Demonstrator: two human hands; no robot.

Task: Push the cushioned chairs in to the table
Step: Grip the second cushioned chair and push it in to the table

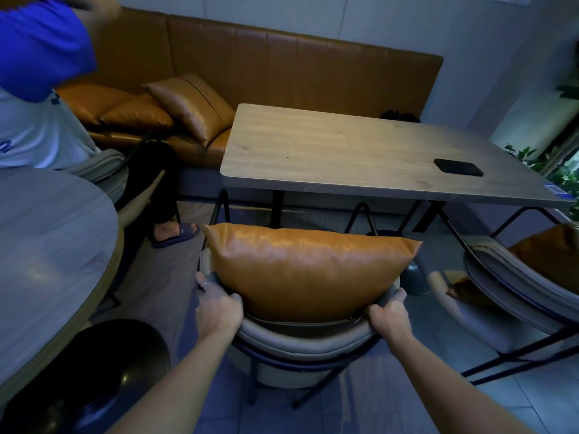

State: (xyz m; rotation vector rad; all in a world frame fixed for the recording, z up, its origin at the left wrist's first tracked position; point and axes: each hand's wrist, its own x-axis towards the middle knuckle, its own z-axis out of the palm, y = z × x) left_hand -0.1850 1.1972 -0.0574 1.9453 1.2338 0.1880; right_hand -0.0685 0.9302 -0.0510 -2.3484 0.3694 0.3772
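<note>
A grey padded chair (300, 339) with black metal legs stands in front of me, its seat partly under the near edge of the wooden table (338, 151). An orange leather cushion (307, 270) leans upright against its backrest. My left hand (216, 305) grips the left end of the curved backrest. My right hand (390, 313) grips the right end. A second grey chair (513, 296) with an orange cushion (551, 252) stands to the right, angled away from the table.
A black phone (458, 166) lies on the table's right side. An orange bench (282, 67) with loose cushions runs along the far wall. A person (40, 89) in a blue-sleeved shirt sits at the left by a round grey table (47, 245). Plants (560, 170) stand at right.
</note>
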